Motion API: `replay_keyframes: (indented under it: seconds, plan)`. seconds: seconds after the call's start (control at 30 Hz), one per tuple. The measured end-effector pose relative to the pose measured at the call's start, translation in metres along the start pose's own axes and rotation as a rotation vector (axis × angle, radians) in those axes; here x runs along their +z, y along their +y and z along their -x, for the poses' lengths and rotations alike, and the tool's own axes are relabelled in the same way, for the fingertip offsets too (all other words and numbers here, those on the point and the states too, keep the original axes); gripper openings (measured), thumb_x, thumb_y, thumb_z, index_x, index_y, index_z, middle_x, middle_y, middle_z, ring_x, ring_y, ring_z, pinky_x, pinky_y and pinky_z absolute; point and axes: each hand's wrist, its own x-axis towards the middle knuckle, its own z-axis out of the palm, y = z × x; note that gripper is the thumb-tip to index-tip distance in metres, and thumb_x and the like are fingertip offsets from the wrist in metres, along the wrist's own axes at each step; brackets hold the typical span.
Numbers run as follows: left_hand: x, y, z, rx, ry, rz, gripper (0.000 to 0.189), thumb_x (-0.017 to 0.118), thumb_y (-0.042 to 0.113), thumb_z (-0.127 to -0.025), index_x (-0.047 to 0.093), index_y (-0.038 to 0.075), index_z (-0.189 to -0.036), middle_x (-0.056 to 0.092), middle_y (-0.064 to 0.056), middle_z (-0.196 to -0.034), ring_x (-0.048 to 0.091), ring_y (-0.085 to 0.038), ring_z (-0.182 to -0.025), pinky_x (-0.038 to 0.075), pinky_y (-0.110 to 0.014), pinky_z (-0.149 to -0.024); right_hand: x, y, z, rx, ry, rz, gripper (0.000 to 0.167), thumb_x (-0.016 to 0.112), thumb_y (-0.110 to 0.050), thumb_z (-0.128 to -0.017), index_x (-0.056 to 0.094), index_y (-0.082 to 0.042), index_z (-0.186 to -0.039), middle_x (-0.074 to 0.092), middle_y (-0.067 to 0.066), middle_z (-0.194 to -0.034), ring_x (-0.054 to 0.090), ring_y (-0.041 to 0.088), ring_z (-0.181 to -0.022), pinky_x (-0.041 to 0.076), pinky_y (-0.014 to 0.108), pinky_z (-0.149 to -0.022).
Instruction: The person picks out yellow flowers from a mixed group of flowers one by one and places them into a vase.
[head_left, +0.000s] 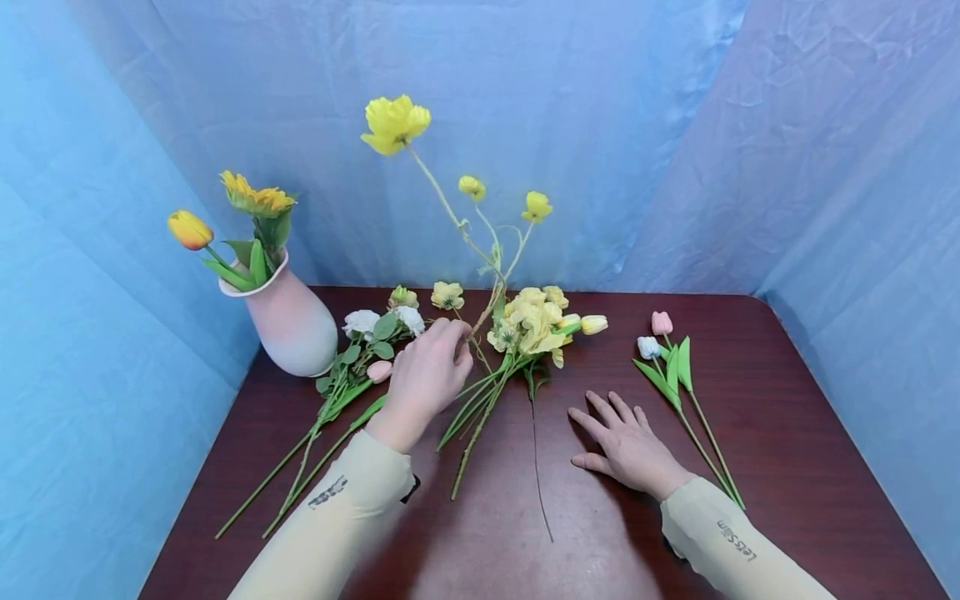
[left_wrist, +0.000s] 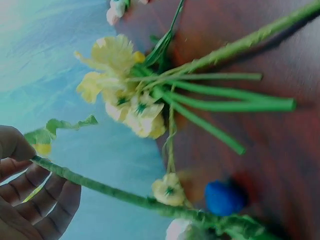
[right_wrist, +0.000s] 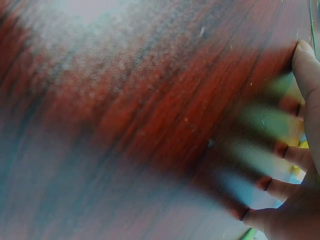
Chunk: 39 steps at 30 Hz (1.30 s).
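My left hand [head_left: 431,367] pinches the stem of a yellow artificial flower branch [head_left: 487,317], which rises upright with one large bloom and two smaller ones. In the left wrist view its green stem [left_wrist: 105,188] runs out from between thumb and fingers. Right beside that hand lies a bunch of pale yellow flowers [head_left: 536,321], with green stems fanned toward me. My right hand [head_left: 626,446] rests on the table, fingers spread; the right wrist view shows its fingertips [right_wrist: 272,185] on the wood.
A pink-and-white vase [head_left: 296,321] at the left holds a sunflower [head_left: 255,196] and an orange-yellow tulip [head_left: 190,229]. White flowers [head_left: 362,322] and a pink tulip [head_left: 379,372] lie near it. Two tulips [head_left: 662,323] lie on the right of the dark red table [head_left: 795,417]. Blue curtains [head_left: 585,125] enclose it.
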Motion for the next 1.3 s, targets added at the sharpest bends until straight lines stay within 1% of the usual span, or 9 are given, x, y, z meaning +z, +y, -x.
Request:
replay_keyframes:
  seconds: [0.17,0.27,0.33,0.43,0.7,0.87,1.03,1.13,1.3]
  plan:
    - [-0.018,-0.005,-0.009,0.142,0.120,-0.125,0.017,0.064,0.002,-0.091,0.070,0.007,-0.107,0.066,-0.007,-0.092,0.061,-0.024,-0.065,0.048,-0.040,-0.045,0.001,0.001,0.000,0.004,-0.007,-0.008,0.073,0.069,-0.056,-0.091,0.051,-0.020,-0.152,0.037,0.021,-0.160,0.031,0.053,-0.145,0.029,0.078,-0.106]
    - [-0.031,-0.007,-0.016,0.217,0.200,-0.210,0.014,0.061,0.001,-0.093,0.068,0.006,-0.104,0.064,-0.009,-0.089,0.061,-0.028,-0.066,0.049,-0.041,-0.048,0.001,0.001,0.000,0.003,-0.007,-0.012,0.073,0.069,-0.056,-0.091,0.051,-0.020,-0.152,0.037,0.021,-0.160,0.031,0.053,-0.145,0.029,0.078,-0.106]
    - [-0.041,-0.008,-0.021,0.255,0.235,-0.248,0.013,0.060,0.002,-0.094,0.067,0.004,-0.104,0.062,-0.010,-0.089,0.059,-0.029,-0.065,0.049,-0.040,-0.048,0.002,0.002,0.000,0.001,-0.004,-0.011,0.073,0.069,-0.056,-0.091,0.051,-0.019,-0.152,0.037,0.021,-0.160,0.031,0.053,-0.145,0.029,0.078,-0.105]
    - [-0.057,-0.009,-0.029,0.284,0.283,-0.273,0.013,0.056,0.004,-0.099,0.068,0.003,-0.105,0.062,-0.011,-0.089,0.058,-0.029,-0.066,0.049,-0.040,-0.049,0.002,0.002,-0.001,-0.002,-0.002,-0.009,0.074,0.069,-0.057,-0.091,0.051,-0.020,-0.152,0.037,0.021,-0.160,0.032,0.053,-0.145,0.029,0.078,-0.105]
    - [-0.098,-0.018,-0.053,0.335,0.389,-0.336,0.018,0.052,0.004,-0.102,0.070,0.002,-0.108,0.066,-0.014,-0.093,0.059,-0.034,-0.068,0.049,-0.044,-0.051,0.002,0.002,-0.001,-0.003,-0.006,-0.008,0.074,0.069,-0.056,-0.091,0.051,-0.019,-0.152,0.037,0.021,-0.160,0.031,0.053,-0.146,0.029,0.078,-0.105]
    - [-0.119,-0.024,-0.065,0.333,0.451,-0.327,0.020,0.052,0.005,-0.103,0.071,0.001,-0.108,0.066,-0.015,-0.092,0.058,-0.035,-0.069,0.048,-0.046,-0.053,0.002,0.002,0.000,-0.004,-0.009,-0.016,0.073,0.069,-0.055,-0.091,0.051,-0.019,-0.152,0.036,0.021,-0.160,0.031,0.054,-0.145,0.029,0.078,-0.106]
    - [-0.131,-0.030,-0.072,0.307,0.454,-0.292,0.021,0.051,0.005,-0.104,0.071,0.001,-0.108,0.065,-0.015,-0.094,0.057,-0.036,-0.071,0.050,-0.047,-0.058,0.001,0.002,0.002,-0.002,-0.006,-0.018,0.072,0.070,-0.054,-0.091,0.052,-0.019,-0.151,0.037,0.021,-0.160,0.032,0.054,-0.145,0.028,0.078,-0.106]
    - [-0.134,-0.038,-0.074,0.266,0.453,-0.263,0.021,0.051,0.006,-0.104,0.071,0.001,-0.109,0.066,-0.015,-0.095,0.058,-0.036,-0.075,0.052,-0.050,-0.062,0.000,0.002,0.002,-0.002,-0.006,-0.013,0.072,0.071,-0.054,-0.091,0.052,-0.019,-0.151,0.037,0.021,-0.160,0.032,0.054,-0.145,0.029,0.078,-0.106]
    - [-0.139,-0.057,-0.073,0.161,0.438,-0.249,0.022,0.052,0.009,-0.105,0.071,0.002,-0.113,0.067,-0.015,-0.101,0.063,-0.038,-0.086,0.055,-0.055,-0.067,0.000,0.002,0.001,-0.009,-0.006,-0.011,0.072,0.070,-0.054,-0.091,0.051,-0.019,-0.151,0.037,0.022,-0.160,0.032,0.054,-0.145,0.029,0.078,-0.105]
